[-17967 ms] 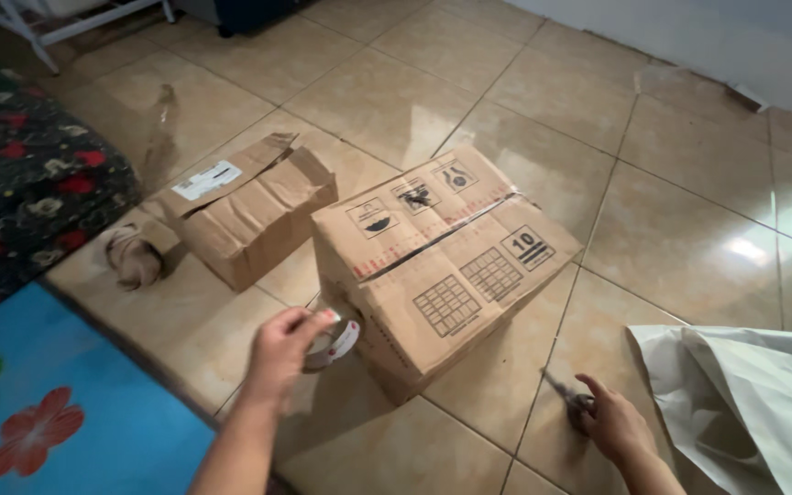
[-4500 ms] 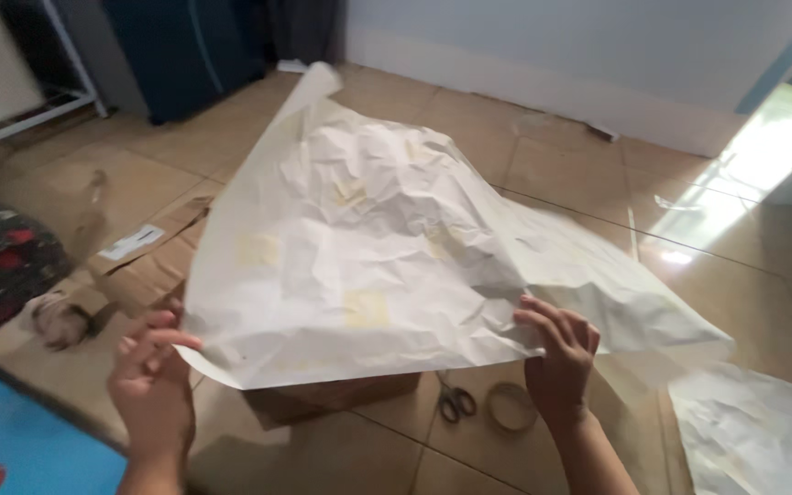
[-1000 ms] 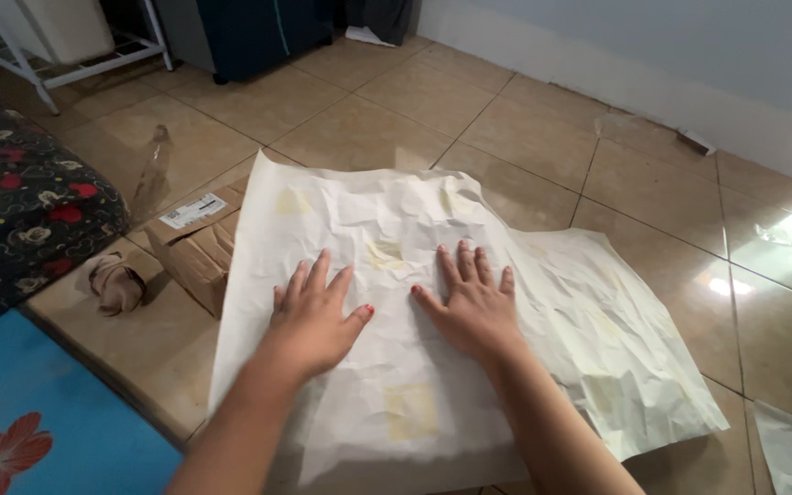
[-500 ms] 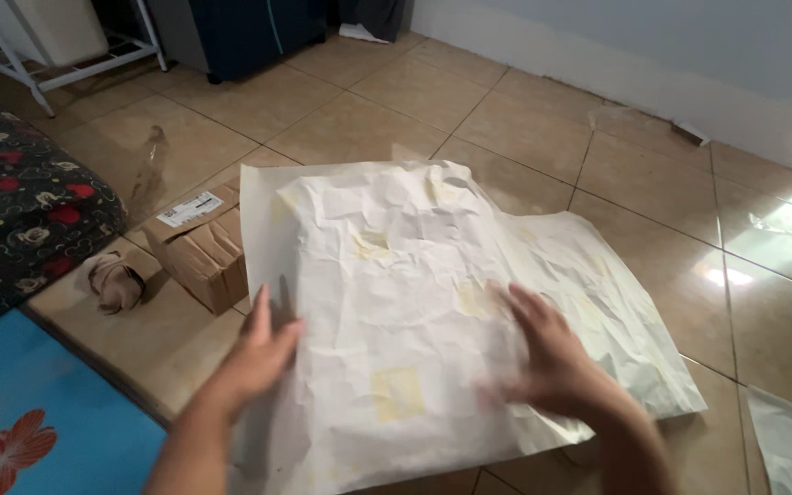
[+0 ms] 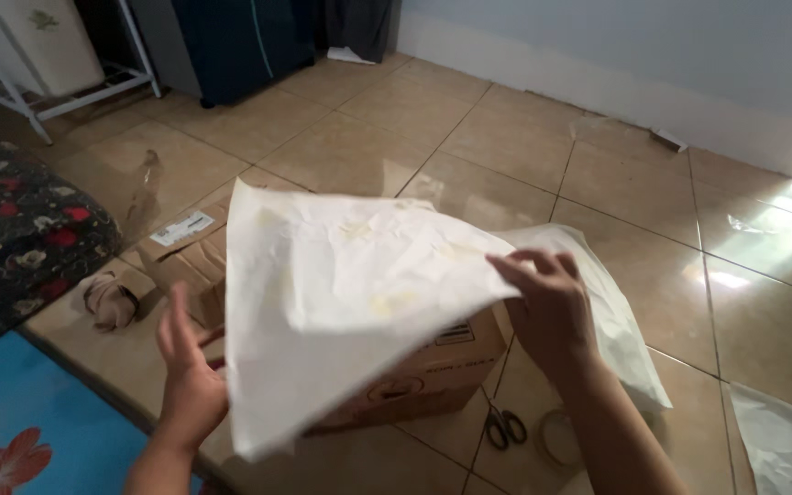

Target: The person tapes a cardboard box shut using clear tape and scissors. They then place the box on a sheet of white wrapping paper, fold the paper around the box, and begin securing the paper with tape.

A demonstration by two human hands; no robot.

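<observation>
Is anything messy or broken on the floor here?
Yes. The smaller cardboard box at left looks crushed, with a bent flap. A crumpled brown wad lies beside it. The white paper sheet that both hands lift off the big box is creased all over.

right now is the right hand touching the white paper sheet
Touching. The head view shows the right hand pinching the white paper sheet's raised edge.
</observation>
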